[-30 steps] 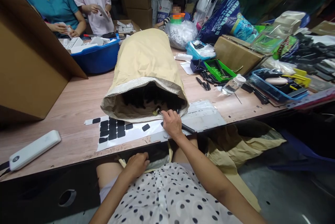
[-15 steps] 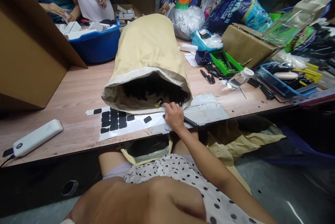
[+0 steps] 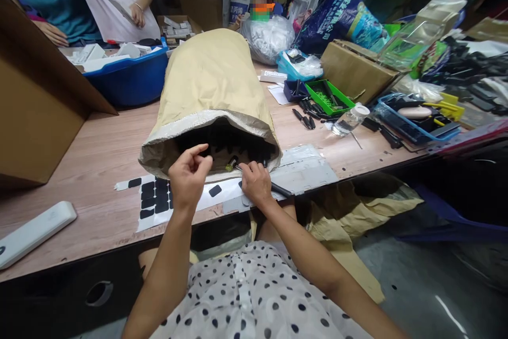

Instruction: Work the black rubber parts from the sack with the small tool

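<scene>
A tan sack (image 3: 210, 80) lies on its side on the wooden table (image 3: 99, 148), its open mouth facing me with dark parts inside. My right hand (image 3: 256, 184) rests at the mouth's lower lip, fingers closed on a black-handled screwdriver (image 3: 278, 189) whose shaft points into the sack toward a small yellow-tipped piece (image 3: 231, 163). My left hand (image 3: 189, 175) hovers at the mouth's left side, fingers curled in a pinch; I cannot see anything in it. A white sheet with black rectangular pads (image 3: 154, 197) lies under my left wrist.
A large cardboard box (image 3: 35, 111) stands at the left, a blue tub (image 3: 130, 77) behind it. A white device (image 3: 34, 233) lies at the near left. Trays, a green bin (image 3: 328, 97), a bottle (image 3: 348, 120) and bags crowd the right. Other people work at the far side.
My left hand has come up from my lap to the sack's mouth. My right hand stays on the screwdriver. The view has shifted slightly.
</scene>
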Motion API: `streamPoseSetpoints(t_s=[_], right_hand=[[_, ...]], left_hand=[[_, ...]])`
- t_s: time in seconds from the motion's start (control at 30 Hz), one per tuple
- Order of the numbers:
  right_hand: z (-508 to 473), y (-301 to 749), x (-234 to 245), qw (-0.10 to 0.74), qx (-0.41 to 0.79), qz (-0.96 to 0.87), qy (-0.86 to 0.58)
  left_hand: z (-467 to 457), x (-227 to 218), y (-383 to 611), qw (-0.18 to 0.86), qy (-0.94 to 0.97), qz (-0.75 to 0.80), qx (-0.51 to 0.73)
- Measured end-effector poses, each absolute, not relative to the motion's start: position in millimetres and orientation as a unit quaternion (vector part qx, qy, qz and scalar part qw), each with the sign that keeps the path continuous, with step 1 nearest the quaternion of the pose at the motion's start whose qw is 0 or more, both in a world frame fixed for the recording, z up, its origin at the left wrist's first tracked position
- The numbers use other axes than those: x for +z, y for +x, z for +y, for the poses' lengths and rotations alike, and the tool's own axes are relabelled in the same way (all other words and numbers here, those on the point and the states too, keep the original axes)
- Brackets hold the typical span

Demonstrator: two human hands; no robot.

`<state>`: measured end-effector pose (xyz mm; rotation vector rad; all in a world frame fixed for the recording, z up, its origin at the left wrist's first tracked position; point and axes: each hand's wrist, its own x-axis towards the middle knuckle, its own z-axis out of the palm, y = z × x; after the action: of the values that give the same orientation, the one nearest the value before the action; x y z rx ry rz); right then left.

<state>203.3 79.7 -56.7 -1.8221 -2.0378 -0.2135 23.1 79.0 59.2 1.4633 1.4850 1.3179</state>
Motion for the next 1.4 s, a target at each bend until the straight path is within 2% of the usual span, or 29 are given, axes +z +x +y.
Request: streamPoseSetpoints(t_s=[0.07, 0.17, 0.4, 0.53, 0.73, 1.0, 1.13, 1.3, 1.4], right_hand=[[80, 203, -57, 0.2, -0.08, -0.727, -0.652], [80, 203, -58, 0.199, -0.085, -0.727, -0.651], [80, 204, -57, 0.194, -0.083, -0.728, -0.652], [79, 204, -56, 0.195, -0.086, -0.728, -0.651], [79, 203, -57, 0.197, -0.086, -0.725, -0.654], [82, 207, -55, 0.221, -0.053, -0.718, -0.657], [76, 210, -46, 0.278, -0.003, -0.702, -0.655], [52, 206, -29, 0.416, 0.101, -0.679, -0.597], [41, 200, -21, 0.45, 0.163, -0.672, -0.566]], left_hand=[[114, 38, 29, 0.253, 0.508, 0.69, 0.45], [144, 15, 28, 0.199, 0.478, 0.784, 0.341], [153, 5, 24, 0.205, 0.498, 0.809, 0.235], [135, 1, 13, 0.162, 0.587, 0.754, 0.246], [96, -22, 2, 0.22, 0.778, 0.531, 0.252], [90, -47, 8, 0.229, 0.78, 0.521, 0.261], [93, -46, 9, 0.248, 0.765, 0.534, 0.261], [94, -44, 11, 0.268, 0.753, 0.543, 0.257], [94, -43, 13, 0.269, 0.745, 0.557, 0.249]])
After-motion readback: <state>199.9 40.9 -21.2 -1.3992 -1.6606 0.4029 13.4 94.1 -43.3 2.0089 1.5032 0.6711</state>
